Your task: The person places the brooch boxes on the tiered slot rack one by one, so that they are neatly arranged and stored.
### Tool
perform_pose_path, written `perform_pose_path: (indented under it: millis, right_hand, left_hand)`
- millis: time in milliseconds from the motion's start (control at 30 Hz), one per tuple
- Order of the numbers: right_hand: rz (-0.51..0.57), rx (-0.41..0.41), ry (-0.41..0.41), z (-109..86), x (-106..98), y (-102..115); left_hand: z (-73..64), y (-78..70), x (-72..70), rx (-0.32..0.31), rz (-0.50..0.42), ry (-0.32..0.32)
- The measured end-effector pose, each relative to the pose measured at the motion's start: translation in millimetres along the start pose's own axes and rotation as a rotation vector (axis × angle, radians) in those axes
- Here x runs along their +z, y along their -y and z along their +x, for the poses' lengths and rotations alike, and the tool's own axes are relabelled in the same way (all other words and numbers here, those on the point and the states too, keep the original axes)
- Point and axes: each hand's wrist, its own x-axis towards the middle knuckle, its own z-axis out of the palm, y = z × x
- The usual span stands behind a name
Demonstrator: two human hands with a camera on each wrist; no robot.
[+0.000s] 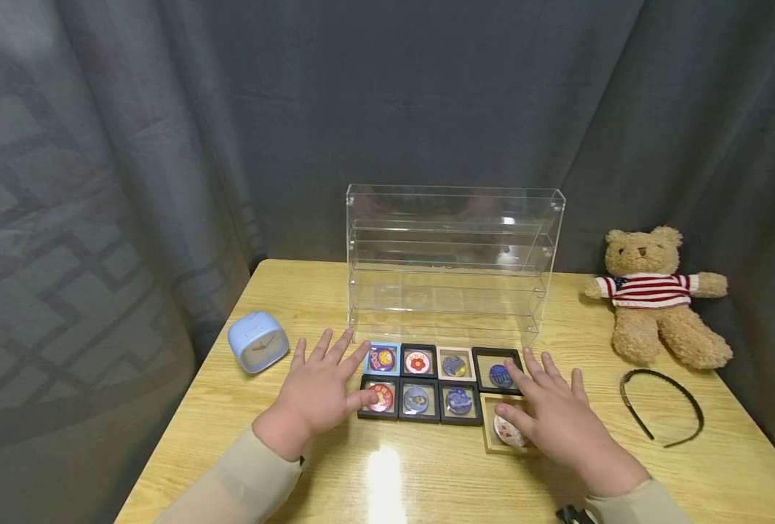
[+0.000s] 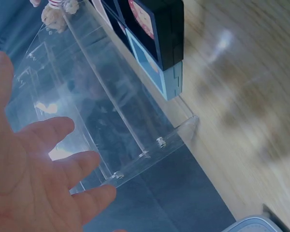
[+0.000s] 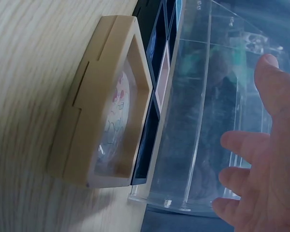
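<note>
My left hand (image 1: 318,389) is spread flat just left of several small square frames with round badges; its thumb overlaps the black frame (image 1: 394,416) with a red badge. A light blue frame (image 1: 383,359) lies by its fingertips. On the other side, my right hand (image 1: 560,418) spreads over a larger tan frame (image 3: 94,101) holding a white badge, partly covering it. Its fingers also reach across the edge of a black frame (image 1: 488,362) with a blue badge. Neither hand grips anything; the wrist views show the fingers held apart above the things.
Behind the frames stands a clear acrylic tiered display rack (image 1: 452,298). A blue alarm clock (image 1: 258,342) is at the left. On the right are a teddy bear (image 1: 652,306) in a striped sweater and a black headband (image 1: 688,400). Grey curtains (image 1: 394,94) hang behind the wooden table (image 1: 230,437).
</note>
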Motion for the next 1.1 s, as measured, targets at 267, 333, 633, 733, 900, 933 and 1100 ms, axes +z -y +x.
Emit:
perform_pose_path:
  millis: [267, 333, 633, 733, 900, 933, 1100]
  right_hand:
    - [0.000, -0.013, -0.010, 1.1, 1.5, -0.4]
    - [0.000, -0.013, -0.010, 1.1, 1.4, -0.4]
    - [0.061, -0.004, -0.006, -0.9, -1.9, -4.4]
    - [0.086, 0.012, 0.003, -1.8, 0.7, -9.8]
    - [0.114, 0.026, 0.006, -4.8, 10.8, -20.2]
    - [0.123, 0.028, 0.007, -5.7, 12.9, -21.8]
    - [0.166, 0.055, 0.024, -9.2, 22.9, -27.2]
  left_hand:
    - [2.6, 2.5, 3.5, -0.007, 0.002, 0.001]
    - [3.3, 3.4, 4.3, -0.009, -0.004, -0.002]
    - [14.2, 16.0, 1.1, -0.001, -0.163, -0.114]
    - [25.9, 25.7, -0.5, -0.037, -0.351, -0.164]
    - [54.2, 41.3, -1.5, -0.133, -0.692, -0.209]
    - [60.2, 44.0, -1.0, -0.152, -0.750, -0.212]
    - [88.7, 54.6, 1.2, -0.206, -1.002, -0.227]
